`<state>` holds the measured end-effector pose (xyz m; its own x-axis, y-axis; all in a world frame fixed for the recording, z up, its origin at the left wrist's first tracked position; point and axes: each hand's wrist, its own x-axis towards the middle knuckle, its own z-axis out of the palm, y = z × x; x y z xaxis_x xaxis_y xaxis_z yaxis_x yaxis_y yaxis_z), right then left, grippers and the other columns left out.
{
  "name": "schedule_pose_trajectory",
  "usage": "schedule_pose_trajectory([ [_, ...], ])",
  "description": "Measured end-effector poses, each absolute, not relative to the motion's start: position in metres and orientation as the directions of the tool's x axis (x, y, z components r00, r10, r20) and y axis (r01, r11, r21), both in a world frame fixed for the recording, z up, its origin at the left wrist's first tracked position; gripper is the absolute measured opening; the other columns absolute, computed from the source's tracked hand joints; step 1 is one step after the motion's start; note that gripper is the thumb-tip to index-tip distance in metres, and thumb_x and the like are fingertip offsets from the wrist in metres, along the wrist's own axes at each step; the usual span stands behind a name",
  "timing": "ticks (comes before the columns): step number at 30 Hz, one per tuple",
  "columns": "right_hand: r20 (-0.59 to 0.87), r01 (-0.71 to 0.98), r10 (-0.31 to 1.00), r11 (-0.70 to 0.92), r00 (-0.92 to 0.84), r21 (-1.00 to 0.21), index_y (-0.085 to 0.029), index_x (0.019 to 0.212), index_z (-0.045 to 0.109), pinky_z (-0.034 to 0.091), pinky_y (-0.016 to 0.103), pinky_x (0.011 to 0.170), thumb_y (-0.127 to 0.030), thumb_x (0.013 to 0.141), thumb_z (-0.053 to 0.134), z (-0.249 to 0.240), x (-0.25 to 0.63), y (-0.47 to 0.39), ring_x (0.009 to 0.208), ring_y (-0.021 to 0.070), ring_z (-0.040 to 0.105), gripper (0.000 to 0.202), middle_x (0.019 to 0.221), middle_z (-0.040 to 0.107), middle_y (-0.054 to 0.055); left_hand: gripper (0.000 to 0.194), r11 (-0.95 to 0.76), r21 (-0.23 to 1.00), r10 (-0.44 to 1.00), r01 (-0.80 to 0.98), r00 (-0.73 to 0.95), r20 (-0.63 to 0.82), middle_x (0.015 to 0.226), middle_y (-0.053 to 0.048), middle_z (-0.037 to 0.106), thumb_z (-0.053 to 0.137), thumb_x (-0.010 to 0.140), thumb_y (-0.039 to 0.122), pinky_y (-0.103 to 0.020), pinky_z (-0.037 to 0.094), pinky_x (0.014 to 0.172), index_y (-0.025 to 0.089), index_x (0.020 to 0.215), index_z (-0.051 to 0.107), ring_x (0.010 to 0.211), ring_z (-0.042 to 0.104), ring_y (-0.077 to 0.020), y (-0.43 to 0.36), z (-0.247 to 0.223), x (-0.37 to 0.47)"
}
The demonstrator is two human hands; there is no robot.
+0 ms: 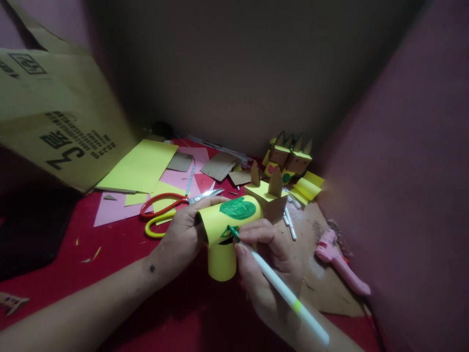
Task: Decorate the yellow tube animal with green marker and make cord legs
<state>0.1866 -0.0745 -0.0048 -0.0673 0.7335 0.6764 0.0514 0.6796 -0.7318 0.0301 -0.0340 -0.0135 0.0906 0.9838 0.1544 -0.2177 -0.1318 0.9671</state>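
Note:
My left hand (185, 232) is closed around the open end of a yellow paper tube figure (210, 222), its fingers partly hidden behind and inside it. A green filled-in patch (238, 209) marks the tube, which lies on its side with a shorter yellow tube (222, 261) below it. At its far end is a cardboard box head (273, 203) with two pointed ears. Pinched in my right hand (267, 264) is a white marker (284, 288) with a green tip, touching the tube beside a small green outlined shape.
Scissors (164, 205) with red and yellow handles lie behind my left hand. Yellow paper (141, 166) and cardboard scraps (220, 166) spread behind. Finished-looking figures (293, 159) stand at back right. A pink glue gun (342, 264) rests on cardboard (318, 288); a large carton (66, 112) stands left.

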Motion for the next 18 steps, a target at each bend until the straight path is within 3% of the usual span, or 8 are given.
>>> schedule_pose_trajectory([
  [18, 0.636, 0.057, 0.77, 0.639, -0.056, -0.767, -0.025, 0.096, 0.059, 0.053, 0.028, 0.068, -0.008, 0.091, 0.055, -0.001, 0.188, -0.078, 0.076, 0.0137, 0.061, 0.018, 0.087, 0.06, 0.001, 0.026, -0.114, 0.971, 0.984, -0.211, 0.108, 0.139, 0.11, -0.001, 0.081, 0.079, 0.08, 0.024, -0.026, 0.057, 0.083, 0.025, 0.107, 0.08, 0.095, 0.074, -0.021, -0.037, -0.003, 0.031],
])
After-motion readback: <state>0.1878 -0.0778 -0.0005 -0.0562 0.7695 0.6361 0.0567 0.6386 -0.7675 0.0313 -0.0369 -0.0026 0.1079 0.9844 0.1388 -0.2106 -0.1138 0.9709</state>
